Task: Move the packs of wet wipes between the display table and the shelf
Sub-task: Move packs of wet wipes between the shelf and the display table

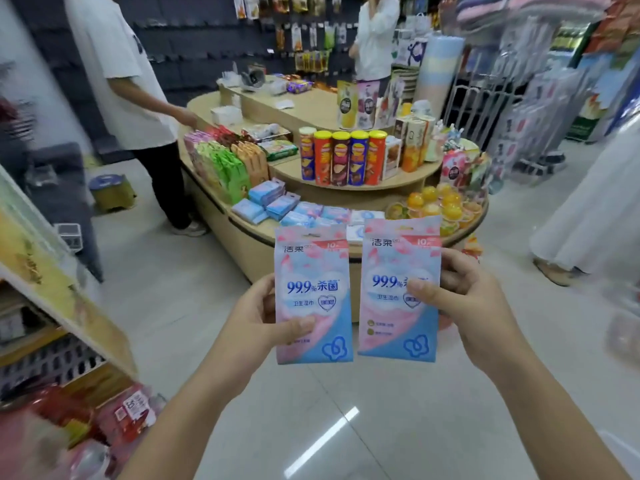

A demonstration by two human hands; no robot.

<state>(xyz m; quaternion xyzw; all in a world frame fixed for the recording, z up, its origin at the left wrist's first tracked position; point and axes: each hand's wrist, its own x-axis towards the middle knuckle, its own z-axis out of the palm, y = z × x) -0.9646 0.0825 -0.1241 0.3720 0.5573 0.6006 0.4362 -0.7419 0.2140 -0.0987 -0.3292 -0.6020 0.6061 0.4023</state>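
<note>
My left hand (256, 323) pinches a pink and blue pack of wet wipes (313, 271) by its left edge, thumb on the front. My right hand (464, 299) pinches a second, matching pack (388, 306) by its right edge. Both packs are held upright, side by side, above the floor in front of the wooden display table (249, 244). More wet wipe packs (277, 204) lie stacked on the table's near ledge, just beyond the held ones. A shelf (69, 299) stands at the left edge of view.
Crisp tubes (341, 157), snack packets (225, 164) and fruit jelly cups (436, 206) fill the table. One person in a white shirt (121, 81) stands left of it, another (375, 36) behind it, a third (588, 216) at right. Red packs (114, 420) lie low on the left. Tiled floor lies below.
</note>
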